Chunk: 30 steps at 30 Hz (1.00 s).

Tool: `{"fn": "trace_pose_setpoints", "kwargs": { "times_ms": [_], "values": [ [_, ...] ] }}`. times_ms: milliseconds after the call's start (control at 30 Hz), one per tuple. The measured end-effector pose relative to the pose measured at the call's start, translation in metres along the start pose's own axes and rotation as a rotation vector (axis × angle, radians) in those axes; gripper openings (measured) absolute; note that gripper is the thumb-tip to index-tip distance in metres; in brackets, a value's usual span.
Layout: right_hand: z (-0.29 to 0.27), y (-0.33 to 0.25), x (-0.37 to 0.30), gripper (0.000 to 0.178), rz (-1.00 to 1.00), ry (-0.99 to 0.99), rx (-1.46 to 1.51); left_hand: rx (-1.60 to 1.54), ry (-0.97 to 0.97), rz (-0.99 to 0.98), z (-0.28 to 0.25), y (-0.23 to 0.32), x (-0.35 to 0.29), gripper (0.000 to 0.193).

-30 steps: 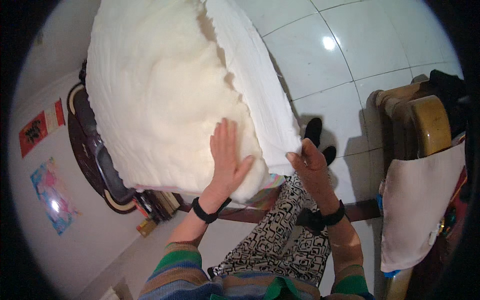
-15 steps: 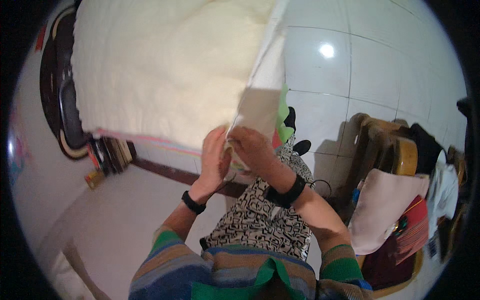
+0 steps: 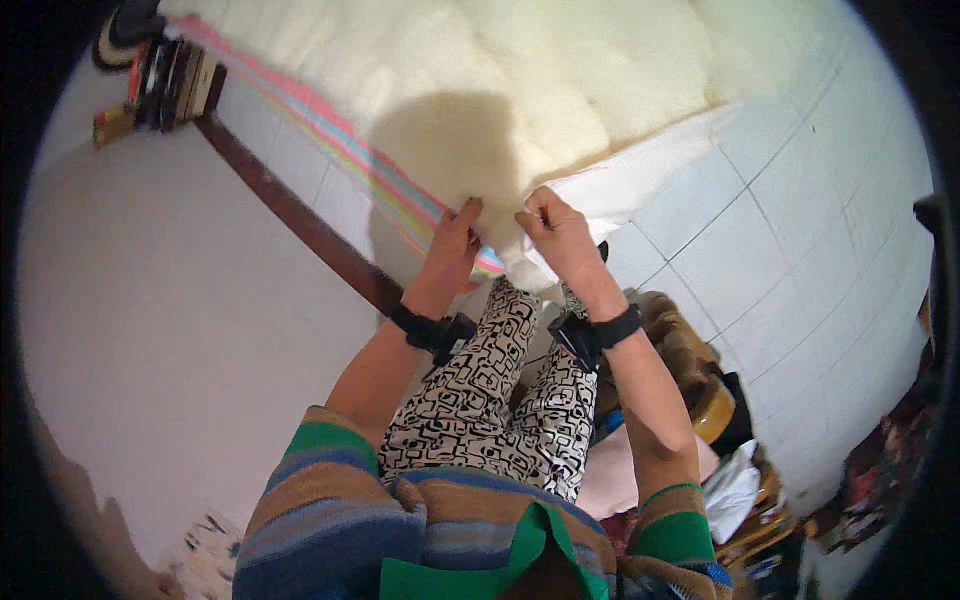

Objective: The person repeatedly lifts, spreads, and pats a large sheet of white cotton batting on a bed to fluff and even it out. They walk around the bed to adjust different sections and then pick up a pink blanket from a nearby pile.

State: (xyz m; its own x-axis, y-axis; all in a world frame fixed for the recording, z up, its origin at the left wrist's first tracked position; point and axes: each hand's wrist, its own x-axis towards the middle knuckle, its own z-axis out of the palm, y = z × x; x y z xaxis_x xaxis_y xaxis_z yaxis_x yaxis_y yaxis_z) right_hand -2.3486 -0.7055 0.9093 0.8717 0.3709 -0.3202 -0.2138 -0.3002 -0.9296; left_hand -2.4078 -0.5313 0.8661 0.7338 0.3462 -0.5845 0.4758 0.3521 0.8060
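A large quilt (image 3: 590, 75) with a cream, fluffy top fills the far side, its near corner hanging between my hands. Pink, yellow and blue stripes run along its left border, while a white cloth edge (image 3: 655, 180) shows at the right. My left hand (image 3: 455, 245) is closed on the quilt by the striped border, thumb on top. A short gap away, my right hand (image 3: 563, 235) pinches the quilt where the white cloth edge meets the cream layer. The undersides of both grips are hidden.
Behind my legs, a wooden chair (image 3: 712, 410) bears a pink cloth (image 3: 612, 478) and other garments. Books or boxes (image 3: 170, 88) stand against the wall at far left. A dark brown baseboard (image 3: 290, 215) runs toward my legs. White floor tiles (image 3: 735, 235) extend to the right.
My hands, close together before, are now apart, each at its own side of the quilt's corner. The view has turned, and the quilt now spreads farther right across it.
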Motion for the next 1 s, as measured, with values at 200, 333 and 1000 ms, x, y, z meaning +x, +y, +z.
{"fn": "trace_pose_setpoints", "kwargs": {
  "times_ms": [200, 333, 1000],
  "values": [
    [0.105, -0.004, -0.039, 0.006, -0.011, -0.061, 0.265, -0.242, 0.195, 0.127, -0.049, -0.015, -0.032, 0.042],
    [0.270, 0.025, -0.116, 0.003, -0.152, -0.178, -0.014, 0.207, 0.598, 0.548, -0.187, -0.101, -0.099, 0.037],
    [0.525, 0.065, -0.177, 0.011, 0.086, -0.103, -0.184, -0.448, 0.306, 0.416, -0.470, -0.206, -0.125, 0.058]
  ]
}}
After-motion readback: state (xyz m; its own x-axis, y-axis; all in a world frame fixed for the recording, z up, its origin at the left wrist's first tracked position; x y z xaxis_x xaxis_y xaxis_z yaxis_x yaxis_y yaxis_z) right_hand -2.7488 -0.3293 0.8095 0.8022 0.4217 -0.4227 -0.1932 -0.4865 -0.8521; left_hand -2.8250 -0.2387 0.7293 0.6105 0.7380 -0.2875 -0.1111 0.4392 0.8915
